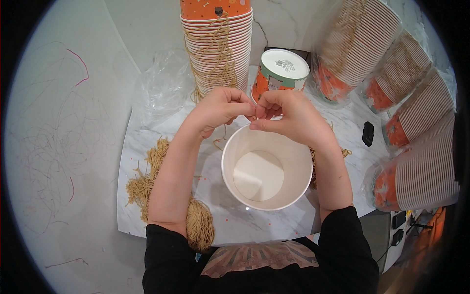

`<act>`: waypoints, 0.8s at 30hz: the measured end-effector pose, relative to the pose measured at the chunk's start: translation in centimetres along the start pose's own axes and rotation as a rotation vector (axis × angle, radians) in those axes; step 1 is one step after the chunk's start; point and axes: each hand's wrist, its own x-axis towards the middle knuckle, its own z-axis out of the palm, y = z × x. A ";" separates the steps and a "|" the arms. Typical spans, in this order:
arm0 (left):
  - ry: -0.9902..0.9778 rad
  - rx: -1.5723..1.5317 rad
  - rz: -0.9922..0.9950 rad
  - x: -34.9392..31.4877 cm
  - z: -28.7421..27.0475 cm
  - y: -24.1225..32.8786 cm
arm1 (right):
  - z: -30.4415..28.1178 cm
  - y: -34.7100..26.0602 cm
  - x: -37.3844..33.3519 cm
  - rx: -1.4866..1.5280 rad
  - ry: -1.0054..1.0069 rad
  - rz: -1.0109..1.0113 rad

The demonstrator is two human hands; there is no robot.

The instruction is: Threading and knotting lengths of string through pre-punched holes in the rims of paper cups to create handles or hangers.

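A large white paper bucket (297, 164) stands upright on the marble-patterned table, its open top toward me. Over its far rim my left hand (226, 109) and my right hand (288, 111) meet, fingertips pinched together. Whatever they hold is too small to make out. A tan strand of string (220, 141) curls on the table beside the bucket's left rim. More tan string lies in a loose bundle (199, 225) under my left forearm and in a frayed heap (143, 188) left of it. Another tan bunch (314, 169) is partly hidden behind my right forearm.
A tall stack of paper buckets (218, 54), draped with string, stands at the back. Beside it is an orange and green bucket (278, 78) with a white top. Plastic-wrapped bucket stacks (360, 41) line the right side. Crumpled clear plastic (166, 83) lies back left; a small black object (367, 134) lies right.
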 end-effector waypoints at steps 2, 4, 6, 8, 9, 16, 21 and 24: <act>0.014 0.015 0.007 0.2 0.1 -0.2 | 0.2 0.2 0.0 -0.036 0.022 0.015; 0.018 0.026 -0.008 0.3 0.1 -0.3 | 0.5 0.6 0.1 -0.037 0.086 0.003; 0.011 0.017 -0.008 0.5 -0.1 -0.4 | 0.7 0.7 0.2 -0.050 0.096 0.007; 0.004 0.009 -0.006 0.5 -0.2 -0.4 | 0.8 0.7 0.3 -0.062 0.107 0.012; 0.006 0.012 -0.006 0.4 -0.1 -0.3 | 0.7 0.6 0.3 -0.075 0.106 0.008; 0.020 -0.002 -0.017 0.3 -0.1 -0.3 | 0.8 0.7 0.2 -0.103 0.113 -0.015; 0.003 0.007 -0.007 0.3 -0.2 -0.2 | 0.8 1.0 0.3 -0.125 0.116 -0.019; 0.011 0.010 -0.005 0.2 -0.2 -0.3 | 0.6 0.9 0.3 -0.101 0.121 -0.016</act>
